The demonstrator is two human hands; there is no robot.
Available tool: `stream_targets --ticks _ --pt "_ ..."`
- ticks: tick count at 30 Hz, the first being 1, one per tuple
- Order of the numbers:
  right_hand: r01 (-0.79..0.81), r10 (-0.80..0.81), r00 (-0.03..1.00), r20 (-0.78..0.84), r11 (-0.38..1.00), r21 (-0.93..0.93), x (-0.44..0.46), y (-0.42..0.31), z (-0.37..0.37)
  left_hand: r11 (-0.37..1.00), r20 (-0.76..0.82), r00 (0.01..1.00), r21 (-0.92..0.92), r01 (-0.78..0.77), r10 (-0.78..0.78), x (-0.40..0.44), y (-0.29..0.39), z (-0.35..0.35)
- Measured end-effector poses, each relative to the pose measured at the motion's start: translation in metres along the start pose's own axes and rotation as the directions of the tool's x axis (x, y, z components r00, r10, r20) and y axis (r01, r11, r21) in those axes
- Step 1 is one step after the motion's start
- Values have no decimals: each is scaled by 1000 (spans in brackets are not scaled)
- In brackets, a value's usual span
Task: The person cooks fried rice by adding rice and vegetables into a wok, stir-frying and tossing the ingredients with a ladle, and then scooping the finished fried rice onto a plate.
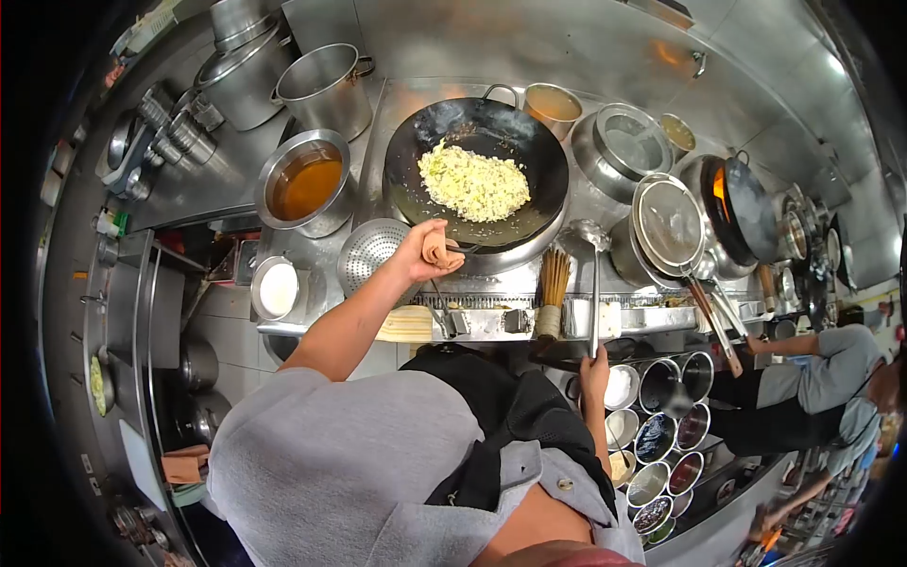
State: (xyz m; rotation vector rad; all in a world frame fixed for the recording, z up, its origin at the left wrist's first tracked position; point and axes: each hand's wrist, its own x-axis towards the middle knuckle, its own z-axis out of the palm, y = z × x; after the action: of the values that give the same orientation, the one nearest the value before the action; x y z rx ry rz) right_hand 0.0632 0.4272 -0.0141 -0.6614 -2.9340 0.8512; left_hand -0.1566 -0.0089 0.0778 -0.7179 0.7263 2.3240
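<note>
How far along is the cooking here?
Looks done: the food is in the wok, loose and mixed. In hand: the left hand holds a cloth at the wok's rim, the right hand the ladle. Probably left: plating, as the food lies unserved.

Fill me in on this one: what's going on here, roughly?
A person is working at a stainless-steel range. Their left hand grips the near edge of a big black wok through a folded cloth. In the wok sits a loose heap of pale yellow food, possibly fried rice. Their right hand holds a long-handled ladle, its bowl outside the wok, to the right. Off to the right, another person stands by a second wok.
</note>
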Motion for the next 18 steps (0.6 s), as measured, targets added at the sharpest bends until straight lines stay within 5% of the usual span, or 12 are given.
stream_targets --ticks 2,3,4,6,8,10,13,14,16,18 --pt "50 -85 993 78 927 372 -8 -17 -5 988 -35 992 -109 113 -118 21 3 -14" --pt "162 -102 981 -164 898 408 -23 -23 7 999 -83 995 11 -53 53 6 -7 -2" --pt "233 -188 965 -182 934 270 -35 -35 -3 998 -76 995 -5 -67 66 11 -7 -3" --pt "-28 -67 989 132 792 610 -59 -91 -42 994 76 991 -20 -112 113 31 -15 -24" --pt "-209 -102 916 387 703 680 -58 -112 -63 994 12 993 -11 -113 113 33 -21 -17" --pt "-226 -191 851 489 707 670 -55 -138 -89 993 88 990 -58 -105 110 33 -38 -23" --pt "23 -324 774 544 872 488 -73 -170 -161 981 365 918 -166 -99 155 -43 -78 -17" --pt "127 -381 762 524 881 456 -73 -168 -168 986 -18 987 -44 -163 163 -101 -75 22" --pt "331 -489 730 477 864 380 -73 -165 -183 981 342 931 -181 -69 128 -27 -78 -41" --pt "492 -562 700 440 827 273 -50 -173 -165 983 191 972 -140 -115 141 5 -59 -26"
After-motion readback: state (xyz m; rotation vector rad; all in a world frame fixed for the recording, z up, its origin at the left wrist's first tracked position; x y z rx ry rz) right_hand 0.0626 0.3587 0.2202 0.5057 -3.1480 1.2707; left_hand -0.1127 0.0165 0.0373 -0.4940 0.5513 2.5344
